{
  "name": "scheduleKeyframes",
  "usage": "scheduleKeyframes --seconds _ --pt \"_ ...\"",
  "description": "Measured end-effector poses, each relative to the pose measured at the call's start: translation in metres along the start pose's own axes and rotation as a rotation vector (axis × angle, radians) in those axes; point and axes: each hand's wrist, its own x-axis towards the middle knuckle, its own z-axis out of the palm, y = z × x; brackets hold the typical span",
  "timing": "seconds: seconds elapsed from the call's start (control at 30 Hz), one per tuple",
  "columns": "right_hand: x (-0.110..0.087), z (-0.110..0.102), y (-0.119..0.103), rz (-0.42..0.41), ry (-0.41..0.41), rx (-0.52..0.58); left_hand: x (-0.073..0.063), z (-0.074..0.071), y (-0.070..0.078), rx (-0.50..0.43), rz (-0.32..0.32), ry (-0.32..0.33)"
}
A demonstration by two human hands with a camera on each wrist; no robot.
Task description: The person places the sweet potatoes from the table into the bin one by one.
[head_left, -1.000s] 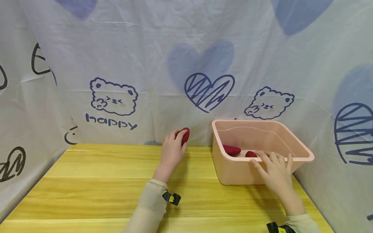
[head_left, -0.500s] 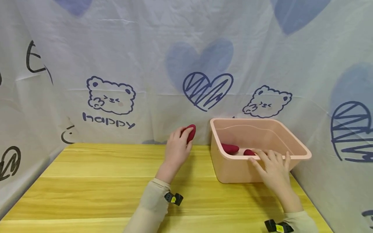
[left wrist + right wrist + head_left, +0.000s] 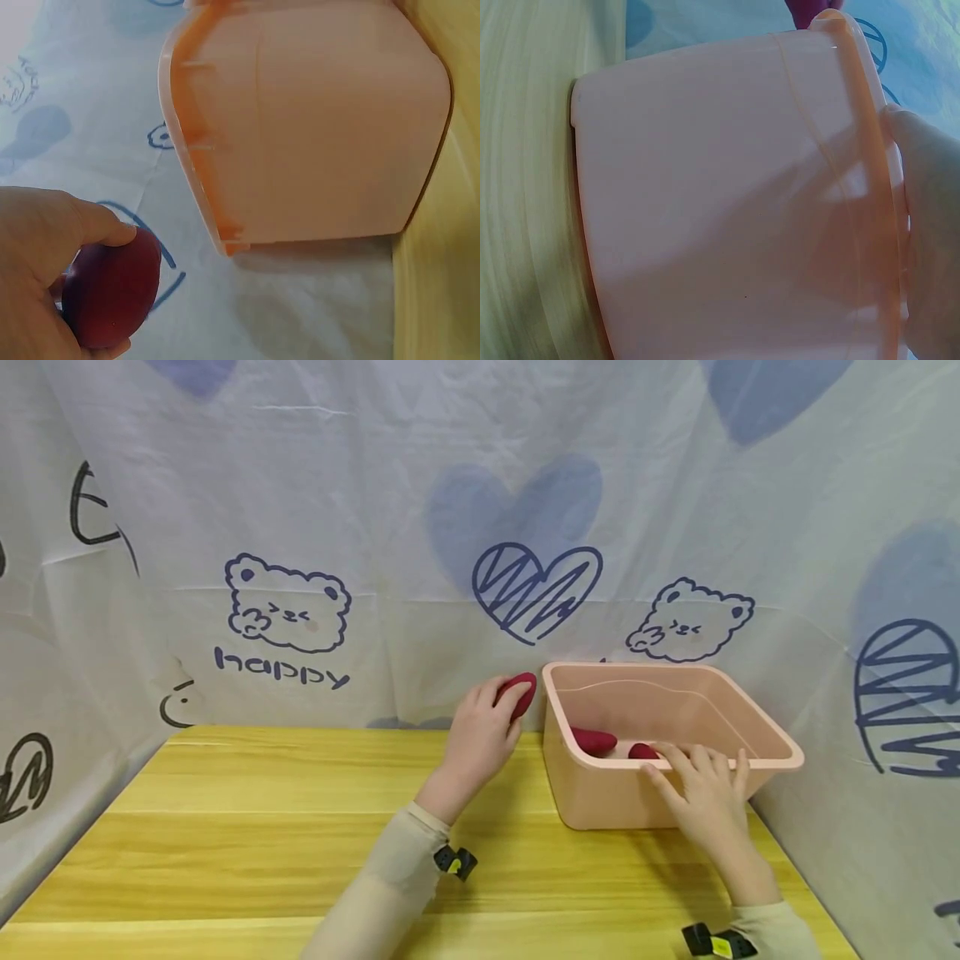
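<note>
My left hand (image 3: 480, 735) pinches a dark red, smooth oblong piece shaped like a sweet potato (image 3: 524, 691), held up just left of the pink plastic bin (image 3: 622, 806). In the left wrist view, thumb and fingers wrap this oblong piece (image 3: 116, 289) beside the bin's outer wall (image 3: 322, 127). My right hand (image 3: 712, 802) grips the bin's front rim, fingers over the edge and thumb outside. Two more dark red pieces lie inside the bin: a tapered one (image 3: 595, 742) on the left and another (image 3: 643, 752) near the right fingertips, partly hidden by the rim.
The bin stands at the right back of a yellow wood-grain table (image 3: 247, 835). Right behind the table hangs a white cloth (image 3: 405, 635) printed with bears and hearts, which also closes off both sides.
My left hand has moved to the right with the oblong piece, from mid-table up to the bin's left side. The right hand keeps its hold on the rim; the bin stays put.
</note>
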Motion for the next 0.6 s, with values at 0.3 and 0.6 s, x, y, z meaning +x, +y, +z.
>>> scheduleKeyframes --seconds 0.3,0.6 --pt "-0.001 0.001 0.002 0.003 0.002 0.004 0.016 0.003 0.017 0.010 0.138 0.003" --pt "-0.001 0.002 0.002 -0.003 0.005 -0.002 0.030 0.005 0.033 0.026 0.228 -0.020"
